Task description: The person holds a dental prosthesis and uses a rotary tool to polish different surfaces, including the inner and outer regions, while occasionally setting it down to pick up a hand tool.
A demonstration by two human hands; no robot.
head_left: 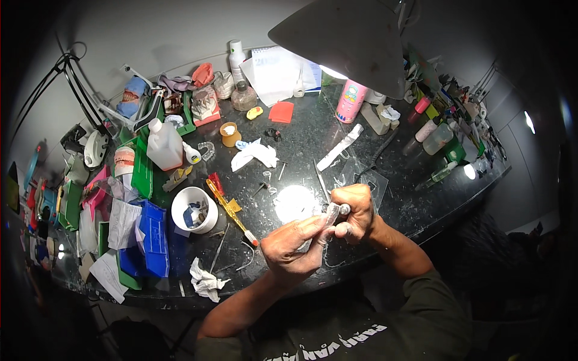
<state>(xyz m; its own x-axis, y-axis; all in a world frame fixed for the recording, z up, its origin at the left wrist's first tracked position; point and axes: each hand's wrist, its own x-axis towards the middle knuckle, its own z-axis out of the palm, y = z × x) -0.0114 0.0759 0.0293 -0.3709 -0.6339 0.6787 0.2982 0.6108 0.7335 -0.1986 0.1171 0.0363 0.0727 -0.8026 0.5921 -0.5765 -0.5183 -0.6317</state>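
Note:
Just below the bright lamp spot, my two hands meet over the near part of the dark bench. My left hand [294, 248] is closed, pinching a clear plastic dental tray [332, 213] between thumb and fingers. Against it, my right hand [356, 207] curls into a fist around a grey, round-ended tool [345, 209]; most of it is hidden by the fingers. A slim pointed rod [321, 178] reaches up from beside the right knuckles, and I cannot tell if the hand touches it. Whitish dust coats the fingertips.
A white tub [194, 210] and a yellow-handled brush [232, 212] lie left of my hands. Blue bins [155, 237], a plastic bottle [164, 144] and dental models [124, 161] crowd the left. A pink can [350, 101] stands under the lamp [343, 42]. Crumpled tissue [206, 280] lies near the front edge.

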